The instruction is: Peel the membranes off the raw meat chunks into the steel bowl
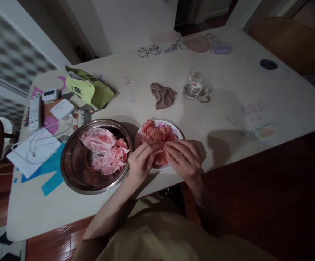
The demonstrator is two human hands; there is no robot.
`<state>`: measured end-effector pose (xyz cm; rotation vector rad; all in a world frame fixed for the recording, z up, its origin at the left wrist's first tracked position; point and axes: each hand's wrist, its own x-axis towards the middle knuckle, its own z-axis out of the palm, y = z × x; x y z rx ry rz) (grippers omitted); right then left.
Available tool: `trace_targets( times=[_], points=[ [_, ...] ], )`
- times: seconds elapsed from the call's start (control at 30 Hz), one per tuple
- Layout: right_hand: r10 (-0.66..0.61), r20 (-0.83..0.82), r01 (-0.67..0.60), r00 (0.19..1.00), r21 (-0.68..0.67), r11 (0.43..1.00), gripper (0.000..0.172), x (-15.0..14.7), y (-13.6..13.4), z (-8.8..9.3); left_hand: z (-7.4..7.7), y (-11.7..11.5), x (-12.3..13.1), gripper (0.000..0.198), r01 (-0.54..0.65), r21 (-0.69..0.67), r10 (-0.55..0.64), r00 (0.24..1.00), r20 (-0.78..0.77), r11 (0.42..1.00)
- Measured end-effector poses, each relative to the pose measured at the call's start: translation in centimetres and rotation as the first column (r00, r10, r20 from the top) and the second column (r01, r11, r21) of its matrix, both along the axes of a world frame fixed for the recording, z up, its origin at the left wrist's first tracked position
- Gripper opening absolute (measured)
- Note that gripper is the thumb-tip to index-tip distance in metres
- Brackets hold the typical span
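A white patterned plate (177,131) near the table's front edge holds several peeled pink pomelo pieces (157,132). Over its near half, my left hand (143,159) and my right hand (184,159) meet with fingertips pinched. Both are closed on a small piece of pomelo, mostly hidden by the fingers. To the left, touching or nearly touching the plate, stands a wide steel bowl (74,174). Inside it lie a larger unpeeled pomelo section (98,139) and a heap of torn pale-pink membranes (110,159).
Behind the plate are a crumpled brown cloth (163,96) and a glass mug (195,88). At the left lie a yellow-green bag (89,87), a remote control (35,112), a white device (63,108) with a cable, and a white paper (33,152).
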<state>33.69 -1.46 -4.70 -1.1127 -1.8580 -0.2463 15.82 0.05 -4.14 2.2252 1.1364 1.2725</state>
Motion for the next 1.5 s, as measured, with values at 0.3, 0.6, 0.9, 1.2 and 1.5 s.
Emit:
trace_targets(
  times=[0.3, 0.6, 0.9, 1.2, 1.5],
  points=[
    [-0.058, -0.122, 0.06, 0.991, 0.018, 0.998, 0.024, -0.5, 0.5, -0.4, 0.1, 0.1, 0.2, 0.013, -0.036, -0.007, 0.036, 0.999, -0.009, 0.999],
    [-0.037, -0.296, 0.008, 0.955, -0.1, 0.995, 0.019, -0.9, 0.4, -0.4, -0.4, -0.1, 0.1, 0.039, 0.013, -0.016, -0.014, 0.997, -0.075, 1.0],
    [-0.041, -0.301, 0.027, 0.953, -0.053, 0.998, 0.028, -1.1, 0.2, -1.0, -1.0, -0.1, 0.1, 0.038, -0.005, 0.005, 0.005, 0.997, -0.079, 1.0],
    [-0.08, -0.274, 0.061, 0.958, -0.076, 0.995, 0.023, -0.9, 0.4, -1.4, -0.9, -0.2, 0.2, 0.037, -0.022, -0.002, 0.021, 0.991, -0.131, 1.0],
    [-0.044, -0.285, 0.022, 0.957, -0.079, 0.997, 0.024, -1.1, 0.4, -1.3, -1.0, -0.1, 0.4, 0.031, -0.033, -0.008, 0.032, 0.992, -0.125, 0.999]
  ],
)
